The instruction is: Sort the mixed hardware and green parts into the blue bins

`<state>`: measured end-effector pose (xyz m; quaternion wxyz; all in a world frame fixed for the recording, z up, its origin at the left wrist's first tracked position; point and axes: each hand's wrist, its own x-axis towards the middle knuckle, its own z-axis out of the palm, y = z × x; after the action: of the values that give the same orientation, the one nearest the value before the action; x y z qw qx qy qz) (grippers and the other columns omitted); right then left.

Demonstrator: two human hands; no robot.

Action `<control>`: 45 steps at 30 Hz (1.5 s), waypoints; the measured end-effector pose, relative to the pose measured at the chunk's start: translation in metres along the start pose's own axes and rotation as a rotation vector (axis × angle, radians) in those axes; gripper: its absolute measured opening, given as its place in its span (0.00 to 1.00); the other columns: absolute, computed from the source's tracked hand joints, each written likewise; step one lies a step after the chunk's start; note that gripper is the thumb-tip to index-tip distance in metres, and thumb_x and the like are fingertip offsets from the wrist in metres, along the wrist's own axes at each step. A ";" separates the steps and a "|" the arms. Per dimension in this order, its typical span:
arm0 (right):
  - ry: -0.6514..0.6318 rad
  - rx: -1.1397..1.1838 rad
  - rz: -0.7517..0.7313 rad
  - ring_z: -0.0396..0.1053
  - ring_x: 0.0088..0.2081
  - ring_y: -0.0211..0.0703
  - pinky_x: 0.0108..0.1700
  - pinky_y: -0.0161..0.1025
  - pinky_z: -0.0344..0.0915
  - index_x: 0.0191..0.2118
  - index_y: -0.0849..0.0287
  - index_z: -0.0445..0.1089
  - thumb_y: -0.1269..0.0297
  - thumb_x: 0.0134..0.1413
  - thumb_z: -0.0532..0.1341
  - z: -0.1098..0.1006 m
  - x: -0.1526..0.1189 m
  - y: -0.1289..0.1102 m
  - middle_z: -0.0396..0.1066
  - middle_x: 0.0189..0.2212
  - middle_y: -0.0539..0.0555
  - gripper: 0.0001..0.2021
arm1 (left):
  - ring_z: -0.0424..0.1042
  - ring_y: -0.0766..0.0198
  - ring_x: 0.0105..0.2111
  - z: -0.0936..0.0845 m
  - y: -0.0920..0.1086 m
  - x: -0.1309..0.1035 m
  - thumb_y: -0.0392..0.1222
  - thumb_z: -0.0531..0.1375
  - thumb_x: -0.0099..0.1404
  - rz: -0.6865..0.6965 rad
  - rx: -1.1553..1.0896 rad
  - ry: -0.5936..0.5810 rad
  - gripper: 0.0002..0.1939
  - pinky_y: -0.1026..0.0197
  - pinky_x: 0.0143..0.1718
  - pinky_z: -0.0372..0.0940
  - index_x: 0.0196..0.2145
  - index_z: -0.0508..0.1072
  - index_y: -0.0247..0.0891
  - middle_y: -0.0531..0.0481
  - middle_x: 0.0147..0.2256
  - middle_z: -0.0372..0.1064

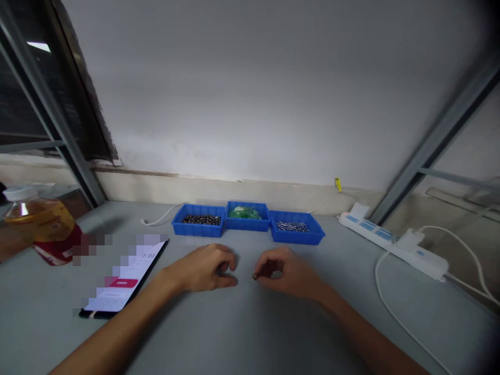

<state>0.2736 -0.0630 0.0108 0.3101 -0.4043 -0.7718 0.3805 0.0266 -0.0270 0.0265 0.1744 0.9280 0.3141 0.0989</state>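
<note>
My right hand (283, 272) pinches a small brownish metal part (255, 276) between thumb and fingertips, low over the grey table. Too little of the part shows to name its kind. To its left, my left hand (207, 268) hovers near the tabletop with curled fingers and the thumb apart, nothing visible between them. Beyond the hands three blue bins stand in a row. Small dark brassy metal parts fill the left bin (198, 230). Something green in clear plastic lies in the middle bin (247, 224). Slim silvery metal pieces, like pins or screws, lie in the right bin (297, 237).
A tablet (128, 281) with a lit screen lies by my left forearm. Behind it stands a bottle (42, 224) with a white cap. On the right, a white power strip (394, 245) trails cables across the table. A wall closes off the back.
</note>
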 end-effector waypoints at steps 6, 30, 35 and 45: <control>0.185 0.008 -0.144 0.71 0.30 0.39 0.33 0.37 0.69 0.30 0.57 0.70 0.74 0.46 0.62 0.004 0.002 0.000 0.72 0.28 0.51 0.05 | 0.69 0.60 0.34 -0.009 -0.003 -0.005 0.41 0.69 0.55 -0.049 -0.025 -0.063 0.10 0.62 0.32 0.59 0.36 0.75 0.43 0.53 0.34 0.70; 0.394 -0.187 -0.161 0.70 0.33 0.42 0.34 0.37 0.63 0.32 0.58 0.76 0.65 0.53 0.62 -0.013 0.076 -0.026 0.76 0.31 0.53 0.06 | 0.71 0.63 0.33 -0.004 -0.014 0.001 0.32 0.59 0.65 0.054 -0.110 0.248 0.06 0.63 0.35 0.60 0.34 0.76 0.38 0.51 0.32 0.74; 0.054 -0.161 -0.033 0.64 0.26 0.38 0.28 0.35 0.57 0.28 0.60 0.74 0.60 0.61 0.56 0.007 0.040 -0.007 0.70 0.23 0.51 0.15 | 0.70 0.62 0.37 0.001 -0.014 0.005 0.35 0.63 0.65 0.114 -0.122 0.447 0.02 0.61 0.39 0.62 0.36 0.75 0.39 0.51 0.34 0.73; 0.122 0.101 0.015 0.64 0.26 0.37 0.30 0.35 0.59 0.25 0.60 0.69 0.60 0.60 0.57 0.016 0.029 -0.003 0.68 0.22 0.50 0.14 | 0.69 0.63 0.36 0.007 -0.002 0.009 0.34 0.64 0.65 0.228 -0.109 0.578 0.02 0.62 0.39 0.63 0.34 0.74 0.39 0.52 0.33 0.74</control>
<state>0.2461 -0.0448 0.0100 0.3736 -0.4165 -0.7283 0.3958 0.0348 -0.0221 0.0205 0.1153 0.8799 0.2390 0.3941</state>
